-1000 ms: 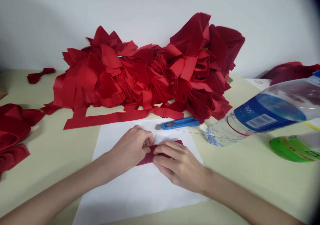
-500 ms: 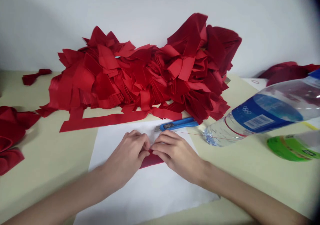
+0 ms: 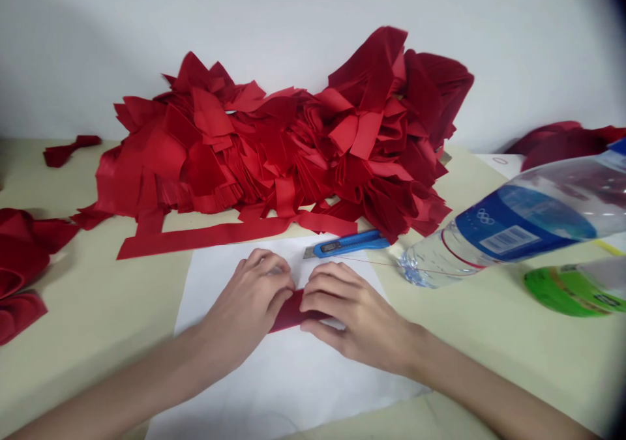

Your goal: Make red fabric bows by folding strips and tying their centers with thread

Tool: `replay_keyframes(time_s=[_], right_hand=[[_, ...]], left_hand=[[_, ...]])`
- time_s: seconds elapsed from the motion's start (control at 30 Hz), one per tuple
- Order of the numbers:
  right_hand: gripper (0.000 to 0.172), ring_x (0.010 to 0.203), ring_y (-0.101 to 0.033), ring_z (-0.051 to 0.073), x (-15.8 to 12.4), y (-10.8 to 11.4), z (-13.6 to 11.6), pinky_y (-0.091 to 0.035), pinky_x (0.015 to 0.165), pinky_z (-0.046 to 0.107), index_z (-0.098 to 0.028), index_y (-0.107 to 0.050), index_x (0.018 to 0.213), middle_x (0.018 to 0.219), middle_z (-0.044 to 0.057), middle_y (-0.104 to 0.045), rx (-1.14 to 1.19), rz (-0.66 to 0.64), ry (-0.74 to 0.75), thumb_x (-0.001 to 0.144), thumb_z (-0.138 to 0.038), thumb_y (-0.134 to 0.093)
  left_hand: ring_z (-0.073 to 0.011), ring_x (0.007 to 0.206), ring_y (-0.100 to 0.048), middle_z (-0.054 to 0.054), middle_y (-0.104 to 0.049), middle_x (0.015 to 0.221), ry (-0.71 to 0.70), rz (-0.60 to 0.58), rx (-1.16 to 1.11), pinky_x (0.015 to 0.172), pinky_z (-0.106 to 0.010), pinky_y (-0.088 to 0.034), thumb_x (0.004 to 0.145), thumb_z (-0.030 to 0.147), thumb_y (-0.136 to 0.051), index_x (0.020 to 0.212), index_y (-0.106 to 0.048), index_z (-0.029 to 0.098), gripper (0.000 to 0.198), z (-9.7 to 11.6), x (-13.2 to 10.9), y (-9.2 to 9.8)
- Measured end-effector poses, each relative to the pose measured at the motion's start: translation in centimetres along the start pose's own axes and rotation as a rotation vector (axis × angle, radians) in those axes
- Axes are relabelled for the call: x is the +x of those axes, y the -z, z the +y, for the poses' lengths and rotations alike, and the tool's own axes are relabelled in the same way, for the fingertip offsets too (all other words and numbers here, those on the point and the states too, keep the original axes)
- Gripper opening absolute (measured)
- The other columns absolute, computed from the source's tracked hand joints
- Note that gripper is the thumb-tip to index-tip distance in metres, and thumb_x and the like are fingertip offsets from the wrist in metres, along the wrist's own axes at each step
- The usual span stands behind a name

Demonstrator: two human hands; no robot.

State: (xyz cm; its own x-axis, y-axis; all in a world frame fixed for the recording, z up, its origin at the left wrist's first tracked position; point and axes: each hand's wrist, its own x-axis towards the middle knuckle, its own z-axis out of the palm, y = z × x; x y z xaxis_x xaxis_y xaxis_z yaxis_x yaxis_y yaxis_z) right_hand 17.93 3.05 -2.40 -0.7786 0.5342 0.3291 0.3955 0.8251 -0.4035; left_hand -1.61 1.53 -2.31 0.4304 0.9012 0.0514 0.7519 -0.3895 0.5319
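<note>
My left hand (image 3: 249,303) and my right hand (image 3: 347,309) meet over a small dark red piece of fabric (image 3: 291,313) that lies on a white sheet of paper (image 3: 274,375). Both hands have curled fingers pressed onto the piece, which is mostly hidden under them. Only a narrow folded part shows between the hands. A blue utility knife (image 3: 348,244) lies just beyond my fingers at the paper's far edge.
A big heap of red fabric strips (image 3: 283,146) fills the back of the table by the wall. More red cloth (image 3: 19,264) lies at the left edge. A clear water bottle (image 3: 508,225) lies tilted at right, near a green tape roll (image 3: 572,290).
My hands have drawn closer together over the red piece, so less of it shows. My right hand shifted left and its fingers curled over the fabric.
</note>
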Motion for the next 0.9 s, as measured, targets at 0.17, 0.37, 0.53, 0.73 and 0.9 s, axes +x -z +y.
replay_keyframes(time_s=[0.17,0.37,0.53,0.73,0.9], right_hand=[[0.010,0.095,-0.050,0.020,-0.6,-0.7,-0.2,-0.040,0.079,0.035,-0.018,-0.065,0.086,0.086,0.004,-0.064,-0.063,-0.019,0.040,0.086,-0.025,-0.058],[0.014,0.091,-0.050,0.018,-0.7,-1.3,-0.2,-0.040,0.079,0.034,-0.018,-0.064,0.082,0.084,0.003,-0.064,-0.079,-0.017,0.063,0.089,-0.022,-0.053],[0.017,0.089,-0.051,0.018,-0.6,-1.5,-0.3,-0.041,0.078,0.034,-0.018,-0.064,0.080,0.083,0.003,-0.064,-0.060,0.003,0.066,0.090,-0.018,-0.050],[0.019,0.090,-0.051,0.020,-0.8,-1.3,-0.5,-0.042,0.079,0.036,-0.017,-0.066,0.083,0.084,0.005,-0.064,-0.062,-0.028,0.089,0.089,-0.019,-0.049],[0.018,0.093,-0.051,0.021,-0.8,-1.1,-0.6,-0.042,0.082,0.038,-0.016,-0.067,0.083,0.086,0.005,-0.064,-0.038,-0.060,0.082,0.088,-0.020,-0.050]], left_hand=[[-0.0222,0.113,-0.042,-0.005,-0.054,0.110,0.000,0.029,-0.071,0.093,-0.042,-0.042,0.089,0.007,-0.036,0.078,-0.066,0.021,0.034,-0.4,0.1,-0.5],[-0.0237,0.115,-0.040,-0.006,-0.049,0.114,0.007,0.031,-0.083,0.093,-0.046,-0.042,0.086,0.005,-0.037,0.077,-0.065,0.021,0.034,-0.3,0.2,-0.6],[-0.0245,0.115,-0.039,-0.006,-0.047,0.113,0.025,0.031,-0.090,0.095,-0.047,-0.041,0.084,0.009,-0.045,0.074,-0.065,0.021,0.025,-0.2,0.3,-0.7],[-0.0268,0.114,-0.039,-0.007,-0.045,0.115,0.083,0.068,-0.022,0.090,-0.048,-0.044,0.080,0.012,-0.054,0.075,-0.062,0.018,0.012,-0.1,0.1,-0.6],[-0.0273,0.115,-0.038,-0.009,-0.043,0.115,0.067,0.018,0.002,0.089,-0.049,-0.043,0.084,0.012,-0.047,0.072,-0.060,0.017,0.019,-0.2,-0.1,-0.7]])
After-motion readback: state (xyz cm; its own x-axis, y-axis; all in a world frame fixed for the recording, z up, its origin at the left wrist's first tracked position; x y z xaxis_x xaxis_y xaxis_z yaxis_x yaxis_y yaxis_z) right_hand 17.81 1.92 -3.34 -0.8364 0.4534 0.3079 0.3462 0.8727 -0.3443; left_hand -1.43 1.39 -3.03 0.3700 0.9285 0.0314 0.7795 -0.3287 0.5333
